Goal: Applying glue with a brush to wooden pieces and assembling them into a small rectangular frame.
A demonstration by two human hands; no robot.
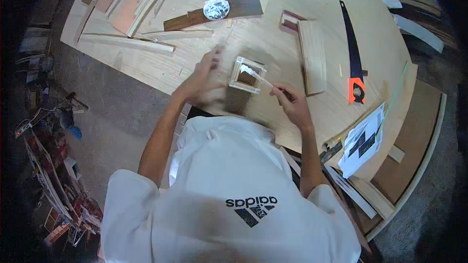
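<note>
Right grip (292,103): fingers pinching the outer end of a thin pale stick (263,81) that slants away to the left.
Left grip (200,75): spread and seemingly empty, apart from the frame on its left side (blurred, so the exact finger pose is unclear).
Square frame (242,87): on the worktop (278,117) between the two grips, nearer the right one; its four pale sides stand joined.
White material (247,69): inside the frame at the stick's far end, bunched along the side farther from the person (paste or fluff, I cannot tell).
Done so far: as I judge it, the frame is assembled and some white material is in it.
Left over: the brown inner face (247,79) shows bare nearer the person, so coverage looks partial, if covering is the point.
Round dish (216,9): beyond the left grip, holding something whitish.
Handsaw (352,53): right of the right grip, unused.
</note>
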